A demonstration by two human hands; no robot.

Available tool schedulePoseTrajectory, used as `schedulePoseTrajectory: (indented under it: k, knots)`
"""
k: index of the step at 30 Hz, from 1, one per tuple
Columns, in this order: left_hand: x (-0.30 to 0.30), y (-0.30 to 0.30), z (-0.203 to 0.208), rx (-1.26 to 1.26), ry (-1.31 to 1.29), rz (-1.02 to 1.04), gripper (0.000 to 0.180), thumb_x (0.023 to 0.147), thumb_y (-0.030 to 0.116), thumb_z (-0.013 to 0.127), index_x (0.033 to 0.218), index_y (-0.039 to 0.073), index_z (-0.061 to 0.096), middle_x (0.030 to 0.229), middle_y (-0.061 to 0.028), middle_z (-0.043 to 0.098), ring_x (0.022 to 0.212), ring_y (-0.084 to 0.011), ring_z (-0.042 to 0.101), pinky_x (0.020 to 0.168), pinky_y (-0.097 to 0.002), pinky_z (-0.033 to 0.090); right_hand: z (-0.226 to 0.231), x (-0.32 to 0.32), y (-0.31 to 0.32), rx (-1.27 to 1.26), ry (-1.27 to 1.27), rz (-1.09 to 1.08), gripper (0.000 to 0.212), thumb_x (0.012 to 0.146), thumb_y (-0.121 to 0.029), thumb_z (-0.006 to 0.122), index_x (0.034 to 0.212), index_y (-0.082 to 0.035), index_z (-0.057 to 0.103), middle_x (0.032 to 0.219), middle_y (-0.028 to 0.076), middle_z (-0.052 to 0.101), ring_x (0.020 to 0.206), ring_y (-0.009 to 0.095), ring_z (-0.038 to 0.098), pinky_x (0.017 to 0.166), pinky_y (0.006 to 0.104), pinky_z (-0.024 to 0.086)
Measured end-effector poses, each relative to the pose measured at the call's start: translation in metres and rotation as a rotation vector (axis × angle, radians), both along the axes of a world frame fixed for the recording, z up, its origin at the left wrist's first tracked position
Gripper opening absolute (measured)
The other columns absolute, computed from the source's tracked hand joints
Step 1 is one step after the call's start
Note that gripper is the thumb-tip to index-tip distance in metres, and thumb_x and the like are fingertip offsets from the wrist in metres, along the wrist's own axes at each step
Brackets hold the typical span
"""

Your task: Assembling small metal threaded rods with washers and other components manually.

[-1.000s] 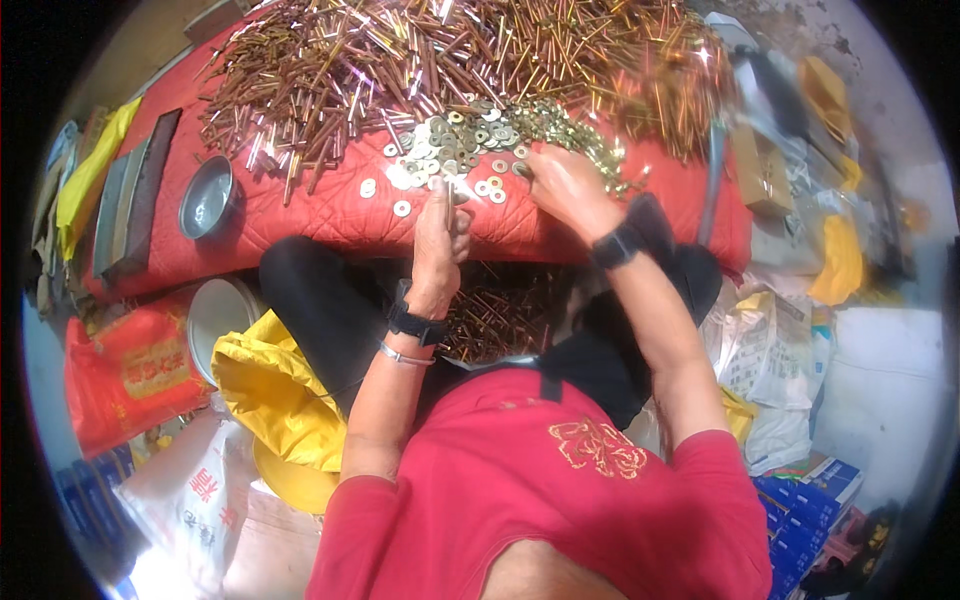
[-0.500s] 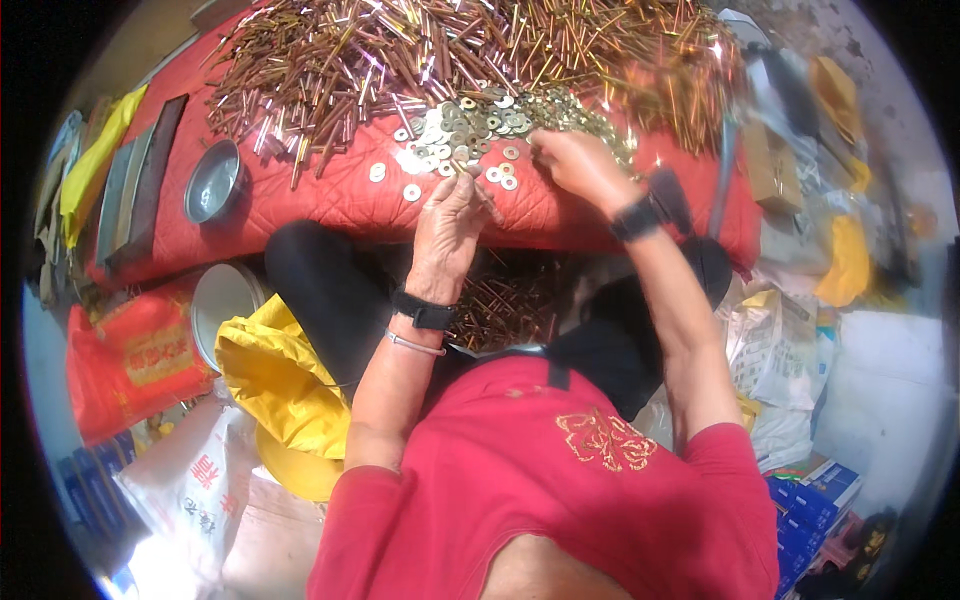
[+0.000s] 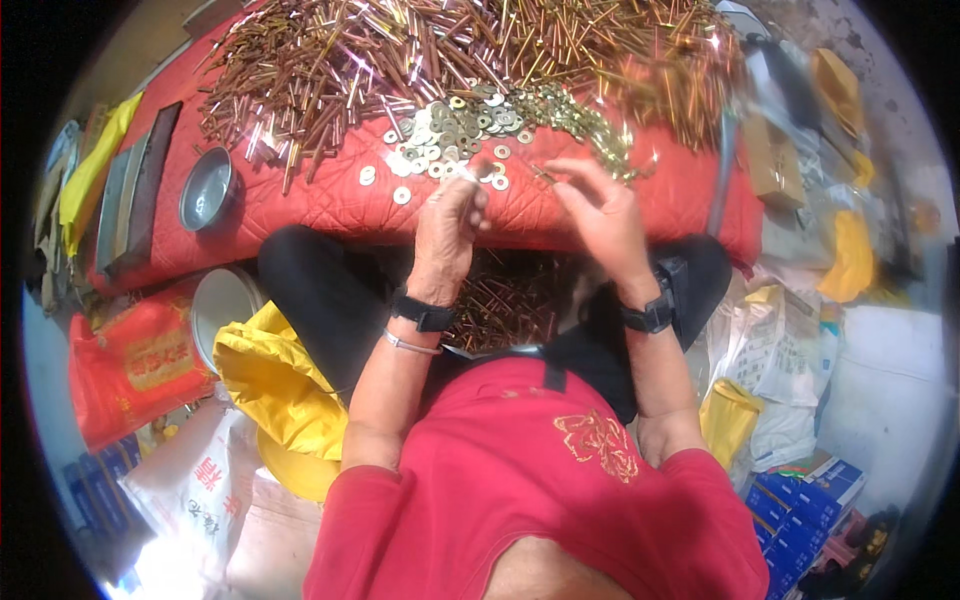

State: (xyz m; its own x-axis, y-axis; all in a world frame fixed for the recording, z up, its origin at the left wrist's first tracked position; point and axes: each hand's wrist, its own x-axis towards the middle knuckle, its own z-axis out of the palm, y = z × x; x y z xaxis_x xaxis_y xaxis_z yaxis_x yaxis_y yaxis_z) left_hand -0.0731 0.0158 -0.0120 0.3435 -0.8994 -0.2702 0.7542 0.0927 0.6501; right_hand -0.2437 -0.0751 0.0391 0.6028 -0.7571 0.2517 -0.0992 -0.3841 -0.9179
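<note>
My left hand (image 3: 450,230) is closed at the front edge of the red quilted cover (image 3: 300,200). Its fingertips pinch something small and shiny, too blurred to name. To its right, my right hand (image 3: 605,215) has thumb and forefinger together on a small dark metal piece (image 3: 541,174) whose kind I cannot make out. Just beyond both hands lie flat round washers (image 3: 430,140) in a loose heap, a few strayed toward me. Small brass-coloured metal parts (image 3: 580,115) are piled beside the washers on the right.
A large heap of copper-coloured metal rods (image 3: 400,60) covers the far side. More rods (image 3: 505,310) lie below, between my legs. On the left are a grey metal bowl (image 3: 209,188), flat bars (image 3: 145,190), a yellow cloth (image 3: 280,370) and a red bag (image 3: 135,365). Blue boxes (image 3: 805,510) sit lower right.
My right hand has drawn back from the edge of the washers and small parts, nearer to me, and now pinches a small dark piece. My left hand has barely shifted.
</note>
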Motion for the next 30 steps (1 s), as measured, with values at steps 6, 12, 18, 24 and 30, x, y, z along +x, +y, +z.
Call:
schedulePoseTrajectory:
  k: [6,12,18,24,30]
  knots:
    - [0.002,0.007,0.011,0.047,-0.170,-0.240,0.026,0.090,0.019,0.060,0.107,-0.001,0.064,0.066,0.0068,0.045,0.049,-0.0005,0.031,0.042,-0.0169,0.021,0.004,0.002,-0.010,-0.003,0.054,0.131,0.020,0.088,-0.005,0.059,0.107,-0.002,0.066,0.097,0.007,0.069,0.090,0.011,0.064,0.080,0.0263,0.049]
    - [0.020,0.007,0.017,0.134,-0.383,-0.603,0.023,0.090,0.018,0.061,0.107,0.003,0.066,0.063,0.0078,0.046,0.050,-0.0004,0.035,0.044,-0.0166,0.023,0.006,-0.015,-0.028,0.090,0.261,0.502,0.020,0.087,-0.009,0.060,0.106,-0.003,0.066,0.090,0.004,0.068,0.081,0.009,0.061,0.073,0.0244,0.048]
    - [0.023,-0.003,0.009,0.125,-0.268,-0.270,0.025,0.086,0.010,0.066,0.108,-0.002,0.062,0.077,0.0012,0.060,0.058,-0.0055,0.053,0.054,-0.0194,0.046,-0.001,-0.002,-0.020,0.370,0.177,0.385,0.017,0.086,-0.010,0.061,0.102,-0.004,0.066,0.084,-0.002,0.064,0.075,0.004,0.056,0.068,0.0219,0.046]
    - [-0.011,-0.012,-0.015,0.091,-0.023,-0.058,0.017,0.090,0.015,0.065,0.100,0.002,0.060,0.084,-0.0049,0.065,0.071,-0.0120,0.062,0.066,-0.0246,0.051,-0.031,0.044,0.003,0.057,-0.099,-0.141,0.016,0.089,-0.014,0.061,0.098,-0.002,0.064,0.086,0.006,0.057,0.084,0.014,0.059,0.073,0.0269,0.047]
    - [-0.018,-0.012,-0.014,0.008,0.093,0.082,0.030,0.092,0.029,0.062,0.108,0.004,0.058,0.085,-0.0014,0.062,0.074,-0.0123,0.061,0.067,-0.0266,0.051,-0.033,0.037,-0.048,-0.283,0.001,-0.350,0.010,0.090,-0.012,0.057,0.091,-0.002,0.061,0.084,0.011,0.061,0.079,0.024,0.060,0.073,0.0334,0.048]
